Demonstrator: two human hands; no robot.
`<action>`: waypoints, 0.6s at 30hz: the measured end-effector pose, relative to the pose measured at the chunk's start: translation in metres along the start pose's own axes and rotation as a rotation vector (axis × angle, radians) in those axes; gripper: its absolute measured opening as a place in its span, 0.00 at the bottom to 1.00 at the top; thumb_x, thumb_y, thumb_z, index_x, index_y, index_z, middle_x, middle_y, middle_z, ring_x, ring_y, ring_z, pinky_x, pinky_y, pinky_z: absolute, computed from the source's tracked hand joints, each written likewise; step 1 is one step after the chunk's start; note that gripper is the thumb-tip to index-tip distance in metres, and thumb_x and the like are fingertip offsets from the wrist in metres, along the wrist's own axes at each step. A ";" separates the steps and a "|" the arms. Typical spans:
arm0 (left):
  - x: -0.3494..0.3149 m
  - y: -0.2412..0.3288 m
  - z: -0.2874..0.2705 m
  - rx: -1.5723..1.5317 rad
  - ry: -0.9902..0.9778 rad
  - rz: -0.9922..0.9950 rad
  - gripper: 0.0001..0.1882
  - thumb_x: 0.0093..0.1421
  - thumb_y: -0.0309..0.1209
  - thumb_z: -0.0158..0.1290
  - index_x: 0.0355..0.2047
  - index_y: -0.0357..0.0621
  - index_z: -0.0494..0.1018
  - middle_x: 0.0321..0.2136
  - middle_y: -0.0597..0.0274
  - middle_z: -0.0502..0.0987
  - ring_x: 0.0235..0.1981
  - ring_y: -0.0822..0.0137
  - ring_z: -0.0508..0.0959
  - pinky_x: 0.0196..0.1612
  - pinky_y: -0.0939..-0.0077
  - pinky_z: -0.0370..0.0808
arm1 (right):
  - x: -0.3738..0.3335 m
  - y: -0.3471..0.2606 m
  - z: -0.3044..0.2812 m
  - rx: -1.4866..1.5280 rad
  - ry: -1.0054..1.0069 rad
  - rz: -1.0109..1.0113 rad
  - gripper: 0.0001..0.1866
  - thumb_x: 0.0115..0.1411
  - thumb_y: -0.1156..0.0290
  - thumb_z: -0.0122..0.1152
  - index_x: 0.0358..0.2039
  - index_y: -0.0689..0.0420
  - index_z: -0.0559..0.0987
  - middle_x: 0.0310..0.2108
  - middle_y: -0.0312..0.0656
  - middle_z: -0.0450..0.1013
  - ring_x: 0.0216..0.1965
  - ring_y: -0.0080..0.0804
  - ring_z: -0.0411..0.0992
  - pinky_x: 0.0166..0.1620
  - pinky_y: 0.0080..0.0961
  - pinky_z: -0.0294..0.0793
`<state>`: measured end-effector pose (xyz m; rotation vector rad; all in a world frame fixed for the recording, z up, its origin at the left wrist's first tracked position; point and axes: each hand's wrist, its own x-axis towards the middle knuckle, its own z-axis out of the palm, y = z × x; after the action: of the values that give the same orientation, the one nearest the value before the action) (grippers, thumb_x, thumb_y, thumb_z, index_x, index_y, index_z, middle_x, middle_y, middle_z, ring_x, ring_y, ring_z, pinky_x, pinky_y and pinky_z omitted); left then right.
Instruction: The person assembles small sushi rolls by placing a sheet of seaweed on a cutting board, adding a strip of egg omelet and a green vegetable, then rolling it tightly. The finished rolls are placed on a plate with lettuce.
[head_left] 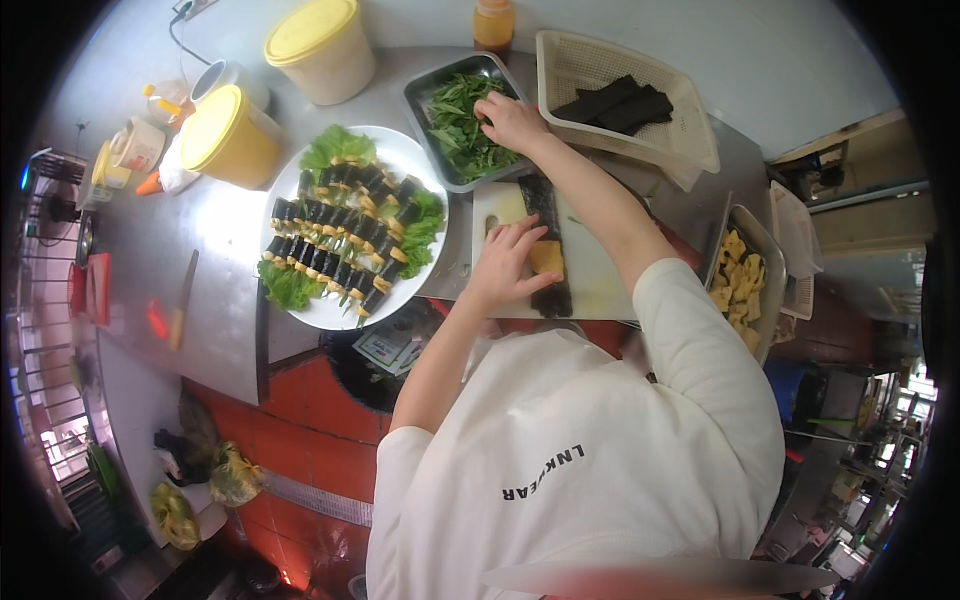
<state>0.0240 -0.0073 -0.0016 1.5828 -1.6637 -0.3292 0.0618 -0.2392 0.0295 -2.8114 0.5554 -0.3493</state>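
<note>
Seaweed strip (555, 301) in head view: flat on pale cutting board (600, 285), yellow slice (546, 258) on top. With left hand (508, 262), touches strip around slice, thumb and fingers spread apart. With right hand (512, 122), reaches into metal tray (480, 183) of green leaves (460, 140), fingers bent; cannot tell whether clamped on any. To the left, white plate (400, 155) with dark rolls (325, 235) over lettuce (288, 285). Right of tray, pale basket (690, 130) with dark sheets (615, 105).
</note>
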 end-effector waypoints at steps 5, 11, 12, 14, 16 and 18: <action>0.001 0.001 0.000 -0.013 0.006 0.003 0.35 0.51 0.51 0.58 0.52 0.40 0.68 0.55 0.49 0.67 0.53 0.49 0.68 0.58 0.56 0.59 | 0.009 0.011 0.016 0.102 -0.004 0.019 0.07 0.54 0.66 0.58 0.34 0.50 0.77 0.41 0.40 0.69 0.43 0.42 0.73 0.46 0.41 0.72; -0.001 0.001 0.000 -0.012 -0.013 -0.034 0.34 0.51 0.50 0.58 0.52 0.40 0.68 0.54 0.49 0.67 0.53 0.49 0.67 0.58 0.57 0.60 | 0.012 0.014 0.025 0.032 -0.025 0.028 0.06 0.55 0.66 0.57 0.33 0.52 0.78 0.37 0.39 0.71 0.41 0.40 0.73 0.46 0.40 0.71; -0.001 0.001 0.000 -0.015 -0.012 -0.037 0.34 0.51 0.50 0.57 0.52 0.40 0.68 0.54 0.49 0.67 0.54 0.49 0.67 0.58 0.57 0.59 | 0.011 0.013 0.025 -0.005 -0.017 0.008 0.06 0.56 0.66 0.57 0.32 0.52 0.78 0.36 0.39 0.71 0.40 0.39 0.73 0.45 0.40 0.70; -0.001 -0.001 0.001 -0.004 0.018 -0.028 0.33 0.51 0.50 0.57 0.50 0.38 0.69 0.53 0.49 0.68 0.52 0.50 0.68 0.57 0.58 0.60 | 0.011 0.013 0.025 -0.069 -0.008 -0.049 0.06 0.56 0.66 0.56 0.32 0.52 0.78 0.35 0.38 0.71 0.39 0.38 0.74 0.45 0.39 0.70; 0.000 0.000 0.001 0.015 0.012 -0.025 0.33 0.51 0.50 0.57 0.49 0.37 0.70 0.52 0.50 0.68 0.51 0.50 0.68 0.57 0.59 0.60 | 0.013 0.016 0.025 -0.123 -0.005 -0.123 0.06 0.55 0.66 0.56 0.31 0.52 0.78 0.35 0.38 0.71 0.38 0.37 0.74 0.44 0.39 0.68; 0.001 0.001 0.001 0.044 -0.029 -0.026 0.33 0.51 0.50 0.57 0.49 0.37 0.69 0.52 0.50 0.68 0.52 0.50 0.68 0.57 0.59 0.60 | 0.011 0.019 0.030 -0.179 0.029 -0.176 0.06 0.55 0.67 0.55 0.31 0.52 0.78 0.34 0.37 0.71 0.38 0.37 0.74 0.44 0.38 0.67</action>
<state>0.0227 -0.0083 -0.0011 1.6401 -1.6841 -0.3321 0.0733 -0.2549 -0.0019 -3.0421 0.3612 -0.3923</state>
